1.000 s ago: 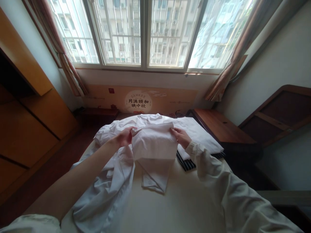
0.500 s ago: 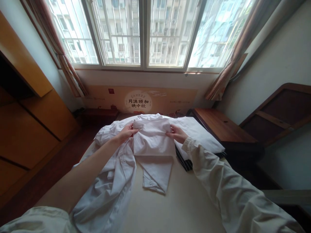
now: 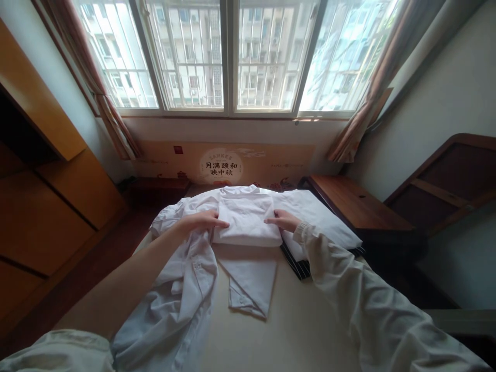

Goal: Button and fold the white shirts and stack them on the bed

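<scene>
A white shirt (image 3: 248, 222) lies folded into a compact block at the middle of the table, its collar at the far end. My left hand (image 3: 206, 220) is closed on its left edge, thumb on top and the other fingers mostly hidden. On the opposite edge, my right hand (image 3: 285, 220) pinches the cloth the same way. From under the block a folded sleeve with a buttoned cuff (image 3: 248, 302) points toward me. A rumpled white shirt (image 3: 182, 294) spreads beside my left forearm, hanging down on that side.
Flat white garments (image 3: 313, 212) lie at the right, over a black striped cloth (image 3: 296, 263). The pale table (image 3: 287, 330) has a rounded far edge. Beyond stand a brown wooden cabinet (image 3: 356, 201) and a printed board (image 3: 263, 160) under the window. Orange cupboards (image 3: 50, 206) line the left.
The folded upper layer has come down toward me and lies flatter, showing the collar area more. Both hands have lowered slightly with it, still at the shirt's two sides.
</scene>
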### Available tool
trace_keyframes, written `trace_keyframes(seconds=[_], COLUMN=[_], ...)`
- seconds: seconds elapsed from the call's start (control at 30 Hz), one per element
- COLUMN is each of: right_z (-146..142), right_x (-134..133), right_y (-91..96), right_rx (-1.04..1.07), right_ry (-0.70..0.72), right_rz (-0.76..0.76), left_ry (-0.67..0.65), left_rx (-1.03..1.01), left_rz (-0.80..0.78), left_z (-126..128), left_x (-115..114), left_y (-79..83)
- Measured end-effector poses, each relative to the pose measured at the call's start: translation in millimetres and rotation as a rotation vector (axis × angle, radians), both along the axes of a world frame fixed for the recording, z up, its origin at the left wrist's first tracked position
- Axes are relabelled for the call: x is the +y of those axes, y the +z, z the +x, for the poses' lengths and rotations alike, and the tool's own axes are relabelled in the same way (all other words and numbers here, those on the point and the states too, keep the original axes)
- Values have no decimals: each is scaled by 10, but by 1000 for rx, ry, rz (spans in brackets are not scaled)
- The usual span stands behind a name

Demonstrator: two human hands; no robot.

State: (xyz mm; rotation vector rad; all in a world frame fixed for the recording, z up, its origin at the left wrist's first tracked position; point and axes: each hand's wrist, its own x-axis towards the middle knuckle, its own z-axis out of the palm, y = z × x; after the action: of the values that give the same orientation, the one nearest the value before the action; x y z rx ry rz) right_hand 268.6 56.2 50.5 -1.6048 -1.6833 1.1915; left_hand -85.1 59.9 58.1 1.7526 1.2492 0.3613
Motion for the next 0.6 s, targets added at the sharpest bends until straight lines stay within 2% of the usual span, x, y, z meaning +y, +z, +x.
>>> trace_keyframes(seconds=[0.07, 0.17, 0.27, 0.47, 0.6], right_z=[1, -32, -57, 2, 34], right_x=[-97, -224, -303, -404, -444], right_y=[25, 76, 129, 217, 194], right_rx=[-106, -359, -523, -502, -443], right_ry=[104, 144, 188, 314, 282], right_rz=[79, 190, 226, 160, 174], left_ry=[-59, -97, -149, -263, -185], left_rx=[66, 160, 216, 180, 67], left_rz=[73, 186, 186, -11, 62], left_z=[4, 53, 117, 172, 195], left_x=[-63, -145, -258, -492, -501], left_y=[25, 62, 117, 223, 153])
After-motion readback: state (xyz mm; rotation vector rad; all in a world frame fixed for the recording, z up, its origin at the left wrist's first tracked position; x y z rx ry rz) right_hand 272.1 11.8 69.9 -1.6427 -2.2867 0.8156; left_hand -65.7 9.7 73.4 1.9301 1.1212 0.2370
